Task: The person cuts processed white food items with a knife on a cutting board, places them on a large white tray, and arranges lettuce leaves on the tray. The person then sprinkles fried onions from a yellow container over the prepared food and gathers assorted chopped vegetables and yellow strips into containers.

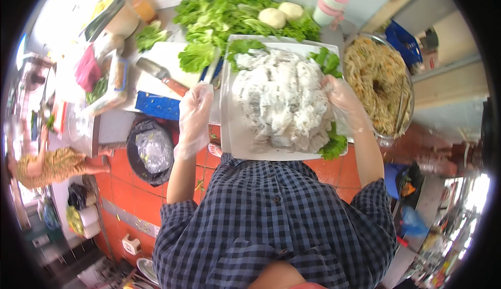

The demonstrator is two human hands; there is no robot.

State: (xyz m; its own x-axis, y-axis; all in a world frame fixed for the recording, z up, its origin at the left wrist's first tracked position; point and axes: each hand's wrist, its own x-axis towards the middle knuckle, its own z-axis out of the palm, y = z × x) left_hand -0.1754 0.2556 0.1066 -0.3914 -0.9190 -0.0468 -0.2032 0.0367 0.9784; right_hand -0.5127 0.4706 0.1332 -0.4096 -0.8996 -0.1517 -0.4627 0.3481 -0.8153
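Note:
A white rectangular tray (pixel 231 144) lies before me, piled with pale, glossy, dark-specked food (pixel 283 97) that I cannot identify for sure. Green lettuce leaves (pixel 332 144) show at its corners. My right hand (pixel 346 103), in a clear plastic glove, has its fingertips at the right edge of the pile. Gloved likewise, my left hand (pixel 194 118) is left of the tray with its fingers bent. A narrow pale strip (pixel 213 67) rises just beyond them; whether they hold it is unclear. A wooden-handled cleaver (pixel 162 75) lies on a white cutting board (pixel 156 56) nearby.
Heaped lettuce (pixel 211 15) and two pale round pieces (pixel 273 18) lie behind the tray. A pink-lidded tumbler (pixel 330 5) stands back right, near a metal bowl of noodle-like food (pixel 375 89). A lined bin (pixel 150 152) stands below left. Another person (pixel 51 163) is far left.

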